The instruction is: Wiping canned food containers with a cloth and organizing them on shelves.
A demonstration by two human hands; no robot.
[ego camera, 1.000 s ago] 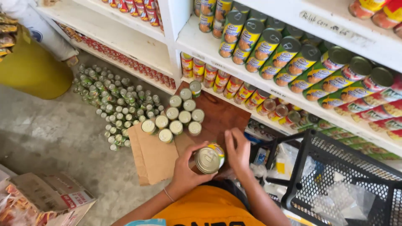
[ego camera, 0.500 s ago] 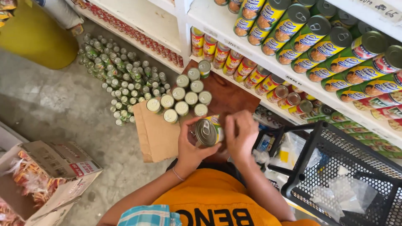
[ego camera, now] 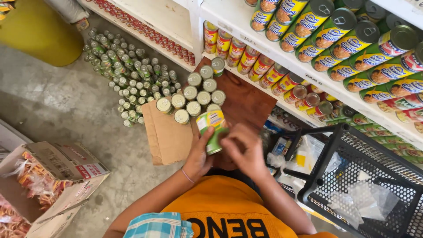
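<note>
My left hand [ego camera: 199, 155] grips a green and yellow labelled can [ego camera: 212, 130] and holds it sideways over the floor. My right hand [ego camera: 243, 149] rests its fingers against the same can from the right. Just beyond the can, a cluster of similar cans [ego camera: 194, 94] stands upright on flattened brown cardboard [ego camera: 166, 135], their silver lids facing up.
Several small bottles [ego camera: 128, 75] stand crowded on the concrete floor at the left. White shelves [ego camera: 246, 31] hold rows of cans above. A black mesh basket [ego camera: 365, 185] sits at my right. An open carton of packets [ego camera: 39, 185] lies at the lower left, with a yellow container [ego camera: 35, 31] at the upper left.
The can has turned in my hands: its lid faced up before, now its label side shows. The view has moved closer to the shelves.
</note>
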